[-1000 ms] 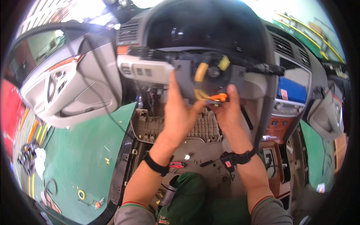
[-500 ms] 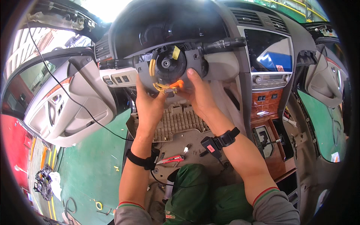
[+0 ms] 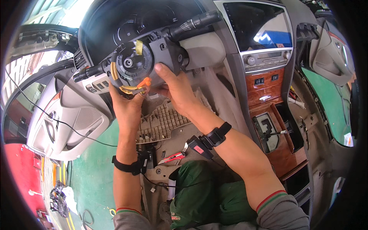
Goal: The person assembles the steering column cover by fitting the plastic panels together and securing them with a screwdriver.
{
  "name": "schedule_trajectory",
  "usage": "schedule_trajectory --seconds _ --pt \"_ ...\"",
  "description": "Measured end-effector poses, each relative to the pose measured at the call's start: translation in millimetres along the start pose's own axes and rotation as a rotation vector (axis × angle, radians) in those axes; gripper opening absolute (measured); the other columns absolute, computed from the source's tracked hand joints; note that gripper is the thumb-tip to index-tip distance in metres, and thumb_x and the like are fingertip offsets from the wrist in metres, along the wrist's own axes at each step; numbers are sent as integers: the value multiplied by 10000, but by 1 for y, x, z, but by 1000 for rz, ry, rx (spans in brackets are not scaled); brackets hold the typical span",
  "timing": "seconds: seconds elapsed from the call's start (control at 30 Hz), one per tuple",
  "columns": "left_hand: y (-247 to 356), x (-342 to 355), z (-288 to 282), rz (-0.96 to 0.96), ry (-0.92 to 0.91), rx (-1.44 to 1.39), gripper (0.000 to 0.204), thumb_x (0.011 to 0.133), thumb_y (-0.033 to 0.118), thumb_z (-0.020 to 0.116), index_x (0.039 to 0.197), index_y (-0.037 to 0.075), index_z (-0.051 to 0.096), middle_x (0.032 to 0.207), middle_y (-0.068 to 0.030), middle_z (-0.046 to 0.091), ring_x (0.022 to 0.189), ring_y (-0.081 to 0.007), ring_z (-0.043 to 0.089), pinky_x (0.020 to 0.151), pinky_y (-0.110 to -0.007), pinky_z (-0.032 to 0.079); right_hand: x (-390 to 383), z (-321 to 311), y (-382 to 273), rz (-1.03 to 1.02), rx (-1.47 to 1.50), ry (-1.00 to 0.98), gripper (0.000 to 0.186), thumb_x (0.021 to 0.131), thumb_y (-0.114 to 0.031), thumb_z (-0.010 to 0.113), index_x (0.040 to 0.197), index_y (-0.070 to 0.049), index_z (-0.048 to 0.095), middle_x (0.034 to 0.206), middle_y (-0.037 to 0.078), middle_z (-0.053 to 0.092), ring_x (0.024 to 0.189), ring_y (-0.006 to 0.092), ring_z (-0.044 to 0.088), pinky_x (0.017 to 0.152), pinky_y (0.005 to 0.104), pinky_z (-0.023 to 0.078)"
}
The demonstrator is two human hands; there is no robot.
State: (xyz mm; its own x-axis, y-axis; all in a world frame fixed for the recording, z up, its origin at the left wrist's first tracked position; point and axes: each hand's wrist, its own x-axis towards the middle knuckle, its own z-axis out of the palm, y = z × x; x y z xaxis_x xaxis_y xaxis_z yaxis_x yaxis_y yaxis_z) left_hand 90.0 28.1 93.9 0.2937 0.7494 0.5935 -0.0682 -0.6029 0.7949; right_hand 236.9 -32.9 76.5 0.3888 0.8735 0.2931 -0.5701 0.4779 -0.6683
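Observation:
A steering column switch assembly (image 3: pixel 162 50) sits below the dark instrument cluster, with stalks out to both sides, a round spiral cable unit (image 3: pixel 137 65), yellow tape strips and orange and yellow connectors (image 3: pixel 144 83). My left hand (image 3: pixel 126 108) grips the assembly's lower left side, thumb beside the connectors. My right hand (image 3: pixel 176 92) grips the lower right side, thumb on the housing face, other fingers hidden beneath. Whether the assembly is attached to the column, I cannot tell.
An open door (image 3: pixel 80 130) is at the left, a screen (image 3: pixel 255 23) and wood-trimmed console (image 3: pixel 264 88) at the right. A trim panel (image 3: pixel 163 124) lies in the footwell, with a red utility knife (image 3: pixel 172 157) near my green-trousered knee. A cable (image 3: pixel 65 123) runs across the doorway.
My view has turned rightward, so the dashboard and both hands sit further left in the picture and the assembly appears tilted. My hands still hold the assembly in much the same grip.

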Motion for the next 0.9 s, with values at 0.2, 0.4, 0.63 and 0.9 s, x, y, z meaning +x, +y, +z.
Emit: schedule_trajectory --seconds 0.2,0.4,0.63,0.9 --pt "-7 1 -5 85 -14 0 759 846 27 842 1446 -7 378 1325 -106 572 1193 -178 596 1010 -309 495 4 5 5 -191 -38 65 472 880 -307 821 1213 -18 652 1046 47 701 866 106 687 595 233 585" --pt "-5 4 -5 33 -7 109 724 874 60 831 1450 0 398 1325 -88 578 1162 -160 589 986 -304 499 12 10 22 -190 -11 194 592 828 -273 877 1212 80 598 1111 122 697 969 179 676 846 310 568" --pt "-16 2 -12 110 -30 89 649 940 190 794 1449 0 440 1325 -97 609 1191 -184 603 1053 -327 476 14 9 22 -257 -28 123 767 816 -258 887 1286 153 442 1218 195 663 1080 220 657 955 324 532" --pt "-17 3 -17 94 -63 97 532 986 133 721 1425 -14 459 1299 -119 635 1152 -219 650 973 -391 567 15 12 27 -308 -66 206 820 787 -254 900 1260 198 406 1178 222 674 1056 215 668 928 313 544"
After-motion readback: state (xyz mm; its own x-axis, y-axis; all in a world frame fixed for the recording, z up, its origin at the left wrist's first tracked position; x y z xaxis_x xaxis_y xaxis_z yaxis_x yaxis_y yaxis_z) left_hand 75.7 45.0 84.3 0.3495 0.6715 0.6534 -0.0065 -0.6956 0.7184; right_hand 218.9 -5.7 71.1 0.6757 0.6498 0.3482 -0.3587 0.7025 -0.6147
